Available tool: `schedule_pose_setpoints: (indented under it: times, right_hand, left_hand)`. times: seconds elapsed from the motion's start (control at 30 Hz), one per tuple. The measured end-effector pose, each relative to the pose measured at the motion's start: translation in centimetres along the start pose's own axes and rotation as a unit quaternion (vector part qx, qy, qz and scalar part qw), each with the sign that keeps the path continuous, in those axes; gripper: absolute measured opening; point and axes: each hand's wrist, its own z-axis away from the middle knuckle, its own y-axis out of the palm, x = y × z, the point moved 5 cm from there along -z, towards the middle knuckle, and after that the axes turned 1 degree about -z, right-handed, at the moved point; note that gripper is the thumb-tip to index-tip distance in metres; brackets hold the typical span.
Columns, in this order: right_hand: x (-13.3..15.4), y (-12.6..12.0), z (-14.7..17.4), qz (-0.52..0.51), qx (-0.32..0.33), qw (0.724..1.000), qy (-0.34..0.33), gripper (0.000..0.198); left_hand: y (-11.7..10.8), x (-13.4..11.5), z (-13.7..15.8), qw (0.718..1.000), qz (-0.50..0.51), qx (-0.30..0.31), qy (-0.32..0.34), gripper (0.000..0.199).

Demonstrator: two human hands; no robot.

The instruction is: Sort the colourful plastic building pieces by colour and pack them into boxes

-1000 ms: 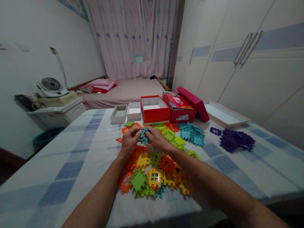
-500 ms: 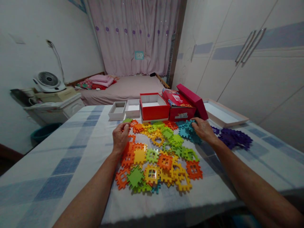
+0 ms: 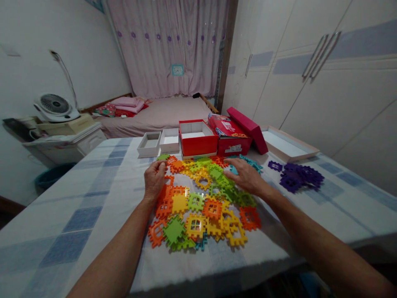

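Observation:
Colourful plastic building tiles with notched edges lie in a loose pile on the table. My left hand (image 3: 154, 180) is at the pile's left edge, fingers curled together beside the orange tiles (image 3: 164, 202); what they hold, if anything, is hidden. My right hand (image 3: 246, 177) reaches over the pile's right side, fingers apart above the green tiles (image 3: 218, 171), partly covering the teal tiles (image 3: 252, 164). Yellow tiles (image 3: 236, 231) and a flat green tile (image 3: 174, 229) lie nearest me. A heap of purple tiles (image 3: 300, 177) sits apart on the right.
Behind the pile stand two small white boxes (image 3: 149, 150), an open red box (image 3: 198, 145), and a printed red box (image 3: 234, 145) with a red lid (image 3: 248, 129) leaning on it. A shallow white tray (image 3: 287, 156) lies at the back right. A checked cloth (image 3: 102, 198) covers the table.
My right hand has moved left from the teal tiles to above the green ones, and its fingers have opened. My left hand stays at the orange tiles. The view has shifted slightly.

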Motion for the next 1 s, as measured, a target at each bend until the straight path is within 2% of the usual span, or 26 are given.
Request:
schedule_pose_setpoints:
  times: [0.1, 0.17, 0.5, 0.73, 0.83, 0.93, 1.0]
  right_hand:
    - [2.7, 1.6, -0.4, 0.066, 0.079, 0.995, -0.003, 0.055]
    - [3.4, 2.4, -0.8, 0.111, 0.100, 0.989, 0.012, 0.057]
    - [3.3, 4.0, -1.9, 0.161, 0.083, 0.982, 0.053, 0.042]
    - [3.2, 5.1, -2.3, 0.114, 0.076, 0.989, 0.054, 0.050]
    - [2.9, 4.0, -2.7, 0.045, 0.048, 0.997, 0.038, 0.050]
    - [1.8, 1.4, -2.4, -0.035, -0.007, 0.999, 0.036, 0.048]
    - [1.1, -0.3, -1.7, -0.052, -0.023, 0.998, 0.039, 0.047]
  left_hand:
    - [0.0, 0.0, 0.1, 1.000, 0.001, 0.005, -0.009, 0.037]
    - [0.1, 0.0, 0.1, 1.000, 0.004, 0.007, -0.015, 0.038]
    - [0.1, -0.3, -0.1, 0.999, -0.038, 0.008, 0.022, 0.033]
    - [0.1, -0.2, -0.1, 0.998, -0.046, 0.013, 0.034, 0.031]
    - [0.1, -0.1, -0.2, 0.998, -0.043, 0.014, 0.036, 0.031]
    - [0.2, 0.0, -0.2, 0.998, -0.045, 0.016, 0.034, 0.032]
    - [0.3, 0.0, -0.2, 0.998, -0.050, 0.017, 0.037, 0.031]
